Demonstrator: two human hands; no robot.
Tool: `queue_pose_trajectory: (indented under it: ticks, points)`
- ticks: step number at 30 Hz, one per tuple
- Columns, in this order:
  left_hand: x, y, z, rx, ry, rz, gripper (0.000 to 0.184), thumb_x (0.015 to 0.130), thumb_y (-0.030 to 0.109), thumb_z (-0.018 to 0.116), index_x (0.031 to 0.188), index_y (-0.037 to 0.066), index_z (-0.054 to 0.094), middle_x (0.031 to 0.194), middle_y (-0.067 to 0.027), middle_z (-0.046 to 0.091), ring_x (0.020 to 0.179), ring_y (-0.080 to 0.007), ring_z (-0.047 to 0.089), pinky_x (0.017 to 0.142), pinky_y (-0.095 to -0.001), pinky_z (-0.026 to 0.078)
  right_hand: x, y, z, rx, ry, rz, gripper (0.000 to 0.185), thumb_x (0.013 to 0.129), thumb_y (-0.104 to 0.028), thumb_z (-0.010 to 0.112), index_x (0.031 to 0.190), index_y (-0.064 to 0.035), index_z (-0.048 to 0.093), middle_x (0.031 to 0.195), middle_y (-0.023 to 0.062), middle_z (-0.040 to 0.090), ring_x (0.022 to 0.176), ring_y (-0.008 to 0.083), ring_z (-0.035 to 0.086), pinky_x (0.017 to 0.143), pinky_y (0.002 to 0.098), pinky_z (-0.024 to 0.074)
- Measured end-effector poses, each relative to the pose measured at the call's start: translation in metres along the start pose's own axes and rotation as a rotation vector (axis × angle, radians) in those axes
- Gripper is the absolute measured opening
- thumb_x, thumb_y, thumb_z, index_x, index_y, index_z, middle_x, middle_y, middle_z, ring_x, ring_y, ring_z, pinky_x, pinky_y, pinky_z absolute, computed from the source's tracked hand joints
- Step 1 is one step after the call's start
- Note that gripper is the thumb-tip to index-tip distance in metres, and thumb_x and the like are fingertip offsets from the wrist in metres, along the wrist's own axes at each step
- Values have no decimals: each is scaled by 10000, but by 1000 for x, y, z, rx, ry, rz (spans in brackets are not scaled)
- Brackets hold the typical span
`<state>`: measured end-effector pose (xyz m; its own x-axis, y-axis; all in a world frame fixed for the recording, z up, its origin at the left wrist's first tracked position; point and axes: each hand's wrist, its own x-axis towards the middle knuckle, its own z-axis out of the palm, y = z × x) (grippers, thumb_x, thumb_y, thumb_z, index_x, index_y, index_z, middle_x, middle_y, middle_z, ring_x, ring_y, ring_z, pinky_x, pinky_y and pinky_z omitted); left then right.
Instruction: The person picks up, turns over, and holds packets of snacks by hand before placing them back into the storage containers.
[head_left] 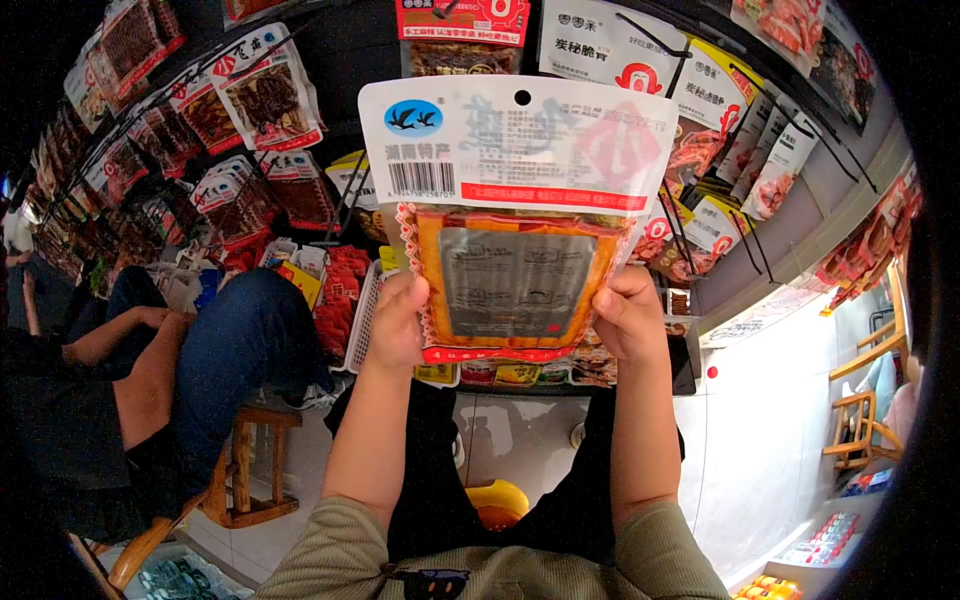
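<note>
A large flat food packet (515,280) is held upright in front of me, its white top band bearing a blue oval logo, a barcode and a round hang hole. The lower part shows an orange and red border around a grey panel. My left hand (398,320) pinches its lower left edge, thumb on the near face. On the lower right edge, my right hand (632,312) grips it the same way. Fingers behind the packet are hidden.
Snack packets (270,90) hang on hooks ahead. White baskets (362,315) of packets stand below them. A seated person (235,350) is at the left by a wooden stool (250,470). A yellow object (500,497) lies between my legs. Wooden chairs (855,430) are at the right.
</note>
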<state>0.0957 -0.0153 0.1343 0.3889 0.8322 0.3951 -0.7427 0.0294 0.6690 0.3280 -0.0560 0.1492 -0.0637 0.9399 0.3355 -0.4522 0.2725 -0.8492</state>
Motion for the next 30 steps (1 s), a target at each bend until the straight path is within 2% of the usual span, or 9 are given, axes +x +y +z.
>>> queue_pose_trajectory:
  ticks: [10, 15, 21, 28, 30]
  points:
    - [2, -2, -2, 98, 81, 3, 440, 845, 283, 499, 1100, -76, 477, 1080, -129, 543, 969, -201, 537, 840, -317, 411, 1, -1, -4, -58, 6, 10, 217, 744, -165, 666, 787, 44, 626, 725, 31, 607, 648, 78, 509, 602, 227, 404]
    - [5, -2, 2, 100, 115, -14, 414, 857, 270, 479, 1089, -73, 480, 1052, -128, 550, 950, -193, 542, 830, -306, 415, 3, -5, -3, -256, 86, 38, 178, 772, -151, 635, 778, 26, 626, 696, -2, 585, 628, 52, 473, 569, 206, 381]
    - [7, -4, 2, 85, 179, -38, 351, 873, 236, 457, 1055, -61, 495, 1014, -119, 561, 914, -177, 555, 801, -289, 430, 5, -11, 2, -351, 104, 28, 147, 795, -130, 608, 758, 12, 616, 673, -18, 566, 626, 43, 465, 567, 197, 376]
    - [6, -8, 1, 143, 277, -66, 268, 877, 201, 464, 985, -33, 539, 927, -76, 585, 831, -137, 566, 751, -265, 440, 3, -11, 1, -315, 92, 47, 106, 787, -100, 612, 777, 6, 607, 697, -22, 571, 632, 40, 468, 576, 192, 381]
    - [7, -8, 5, 134, 277, -71, 257, 876, 195, 467, 976, -29, 544, 920, -70, 587, 825, -130, 563, 744, -260, 439, 3, -12, 3, -352, 102, -30, 101, 785, -95, 613, 812, 2, 606, 717, -21, 574, 636, 39, 471, 577, 187, 381]
